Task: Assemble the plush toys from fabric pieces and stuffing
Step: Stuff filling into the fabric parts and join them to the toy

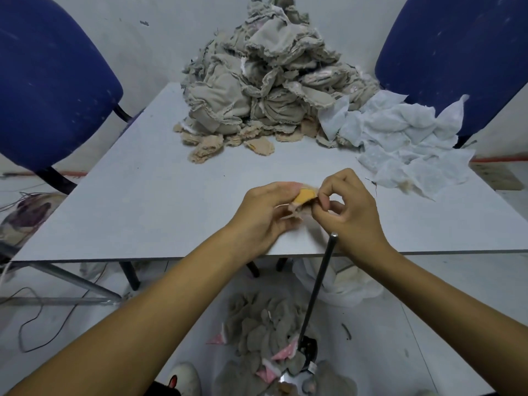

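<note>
A small beige fabric piece with an orange-yellow patch (305, 195) is held over the near edge of the grey table (148, 201). My left hand (265, 215) grips it from the left, fingers curled round it. My right hand (348, 210) pinches its right edge between thumb and forefinger. A black rod with a metal tip (320, 284) stands upright below my right hand, rising from the floor. Most of the small piece is hidden inside my fingers.
A tall heap of grey-beige fabric pieces (265, 84) fills the far middle of the table, with small tan pieces (211, 147) at its front. White dotted fabric (408, 144) lies at the right. Two blue chairs (51, 81) flank the table. Grey and pink pieces (265, 338) lie on the floor.
</note>
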`<state>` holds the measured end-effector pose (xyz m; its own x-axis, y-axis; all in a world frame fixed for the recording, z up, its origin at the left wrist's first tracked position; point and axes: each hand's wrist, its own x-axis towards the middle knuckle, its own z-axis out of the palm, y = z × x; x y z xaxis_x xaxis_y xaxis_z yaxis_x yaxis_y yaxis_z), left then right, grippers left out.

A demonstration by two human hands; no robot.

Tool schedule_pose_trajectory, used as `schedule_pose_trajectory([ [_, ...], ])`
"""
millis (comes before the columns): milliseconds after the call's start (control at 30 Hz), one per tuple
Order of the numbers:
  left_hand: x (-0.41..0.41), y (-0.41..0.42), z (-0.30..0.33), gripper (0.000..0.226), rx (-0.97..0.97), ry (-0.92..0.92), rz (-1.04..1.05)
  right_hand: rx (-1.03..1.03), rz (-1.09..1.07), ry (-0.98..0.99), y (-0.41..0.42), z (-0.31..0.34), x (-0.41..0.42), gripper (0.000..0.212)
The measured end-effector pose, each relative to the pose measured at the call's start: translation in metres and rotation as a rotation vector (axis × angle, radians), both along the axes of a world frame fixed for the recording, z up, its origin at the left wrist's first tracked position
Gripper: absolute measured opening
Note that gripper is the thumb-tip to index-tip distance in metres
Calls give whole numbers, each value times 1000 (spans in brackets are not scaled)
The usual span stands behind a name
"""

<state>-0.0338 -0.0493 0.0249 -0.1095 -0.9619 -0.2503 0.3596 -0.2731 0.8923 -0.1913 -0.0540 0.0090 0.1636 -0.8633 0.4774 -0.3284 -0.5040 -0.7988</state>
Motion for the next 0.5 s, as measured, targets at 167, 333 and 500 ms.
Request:
schedule_pose_trajectory([
  [167,17,-6,4,26,-28,-217,-116,234,58,-285,-14,2,-4,23],
  [333,33,-22,3,24,-159,-739,-111,275,-53,-67,-27,-6,-6,33],
  [500,36,-55,-20,28,-412,-1152,116,180,-36,234,-36,-11,7,30],
])
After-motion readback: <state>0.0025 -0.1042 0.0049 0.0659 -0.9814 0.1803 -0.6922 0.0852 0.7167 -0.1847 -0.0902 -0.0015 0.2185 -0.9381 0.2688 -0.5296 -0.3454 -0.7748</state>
